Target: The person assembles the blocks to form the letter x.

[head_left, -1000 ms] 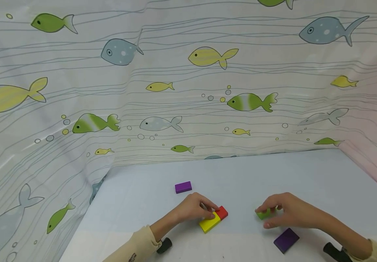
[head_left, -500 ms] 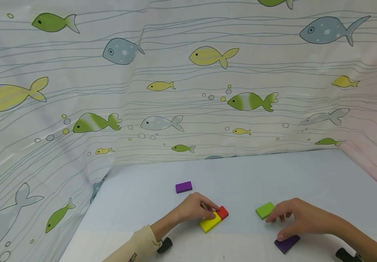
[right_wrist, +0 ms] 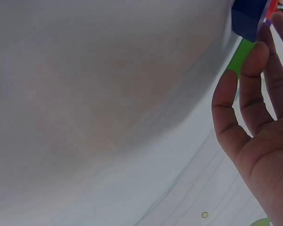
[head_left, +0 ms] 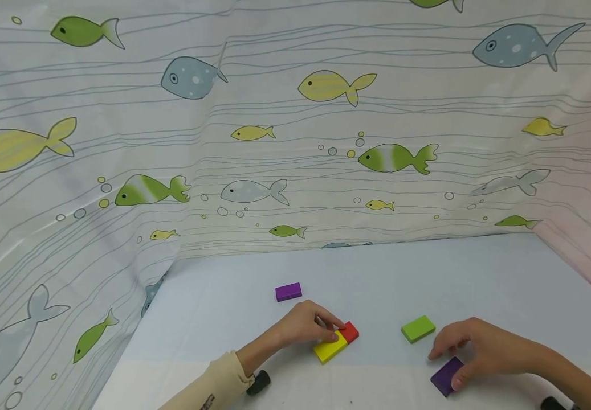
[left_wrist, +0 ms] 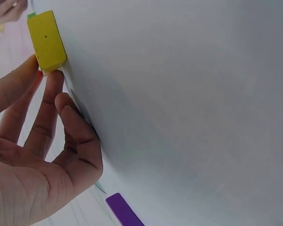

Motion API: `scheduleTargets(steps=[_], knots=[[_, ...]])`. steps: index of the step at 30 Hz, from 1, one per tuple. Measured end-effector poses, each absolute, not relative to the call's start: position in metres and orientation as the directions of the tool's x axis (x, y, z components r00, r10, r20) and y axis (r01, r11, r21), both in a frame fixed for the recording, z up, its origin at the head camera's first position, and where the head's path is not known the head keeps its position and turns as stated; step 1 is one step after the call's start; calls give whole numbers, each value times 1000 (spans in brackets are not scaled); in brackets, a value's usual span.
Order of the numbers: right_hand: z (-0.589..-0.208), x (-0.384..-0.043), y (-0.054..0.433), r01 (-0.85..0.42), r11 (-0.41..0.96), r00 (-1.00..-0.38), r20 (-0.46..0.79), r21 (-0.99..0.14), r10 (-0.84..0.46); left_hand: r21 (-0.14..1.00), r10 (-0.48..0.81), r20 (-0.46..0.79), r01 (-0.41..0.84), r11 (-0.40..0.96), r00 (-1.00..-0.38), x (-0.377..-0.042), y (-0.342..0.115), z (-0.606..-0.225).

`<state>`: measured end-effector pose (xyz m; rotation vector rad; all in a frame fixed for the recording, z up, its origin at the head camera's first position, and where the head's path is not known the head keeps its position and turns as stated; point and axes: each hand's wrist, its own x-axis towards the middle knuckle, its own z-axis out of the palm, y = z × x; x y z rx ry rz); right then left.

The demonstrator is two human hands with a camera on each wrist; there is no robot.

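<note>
In the head view my left hand [head_left: 308, 326] pinches a yellow block [head_left: 330, 348] and a red block [head_left: 350, 332] where they meet end to end, thumb by the yellow one and fingertips by the red. The left wrist view shows the yellow block [left_wrist: 48, 40] at that hand's fingertips. My right hand [head_left: 490, 347] is spread over a dark purple block [head_left: 444, 377]; its thumb reaches the block's right side and its forefinger hovers beyond the far side. That block [right_wrist: 249, 19] appears near the fingertips in the right wrist view. A green block [head_left: 418, 329] lies just beyond the right hand.
A brighter purple block [head_left: 288, 292] lies farther back, left of the middle. All the blocks rest on a white table [head_left: 213, 319]. A fish-printed curtain [head_left: 295, 171] stands behind and along the sides.
My right hand has let go of the green block, leaving it on the table. The hand has moved right and nearer, to the dark purple block. My left hand has stayed in place.
</note>
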<state>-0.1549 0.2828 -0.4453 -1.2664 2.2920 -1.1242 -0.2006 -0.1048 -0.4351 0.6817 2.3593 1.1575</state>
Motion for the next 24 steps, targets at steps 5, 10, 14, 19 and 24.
scheduleTargets(steps=[5,10,14,19,24], knots=[[-448,-154,288,-598,300,-558,118,-743,-821,810,591,-157,239,535,-791,-200,-104,-434],[-452,-152,292,-615,299,-553,128,-730,-823,812,595,-155,241,531,-788,-200,-104,-435],[-454,-152,295,-622,298,-551,134,-724,-824,812,596,-156,242,532,-788,-200,-103,-434],[-454,-153,296,-619,288,-541,131,-731,-831,813,595,-154,240,530,-789,-200,-104,-435],[-455,-154,295,-619,267,-525,136,-739,-840,815,594,-151,241,528,-790,-200,-104,-435]])
